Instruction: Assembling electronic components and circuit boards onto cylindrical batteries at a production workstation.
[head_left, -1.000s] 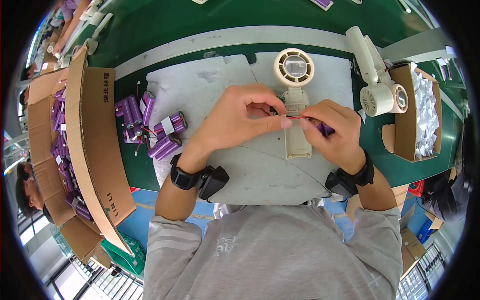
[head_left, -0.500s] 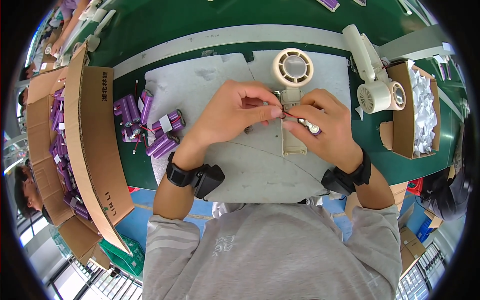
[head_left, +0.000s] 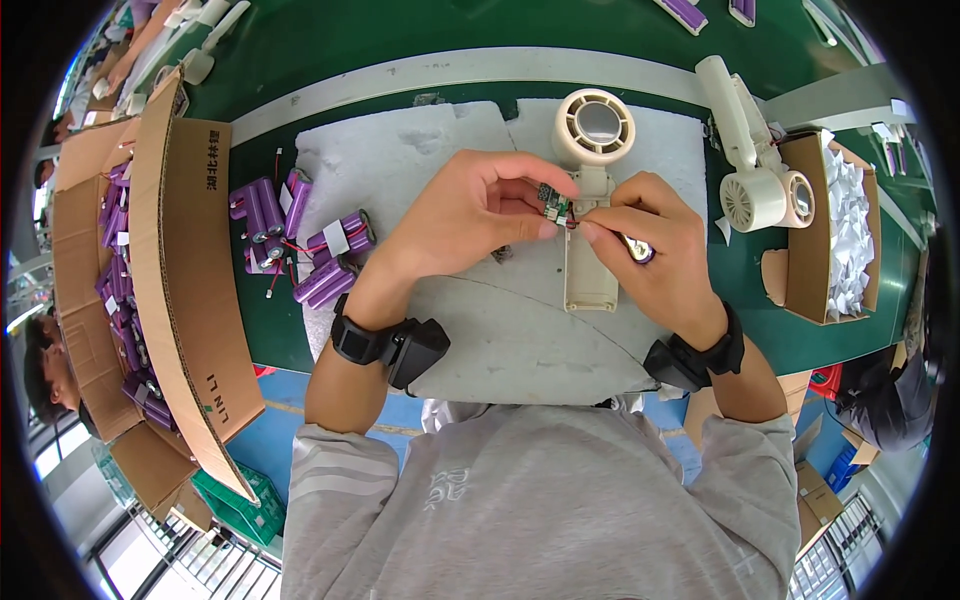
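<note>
My left hand is closed, with a small green circuit board between thumb and fingertips. Thumb and forefinger of my right hand pinch the thin wire lead at the board's lower edge. The silver end of a battery pack peeks out under my right palm; the rest is hidden. Beneath both hands lies a cream handheld fan, its round head pointing away from me and its opened handle shell toward me. Whether the plug is seated in the board cannot be made out.
Purple battery packs lie left on the grey foam mat. A tall cardboard box of packs stands far left. At right, assembled cream fans rest beside a carton of white pieces. A metal rail crosses behind.
The circuit board has come into plain sight, lifted and turned in my left fingers. My right fingers stay pinched at its lower edge. The whole view has shifted slightly.
</note>
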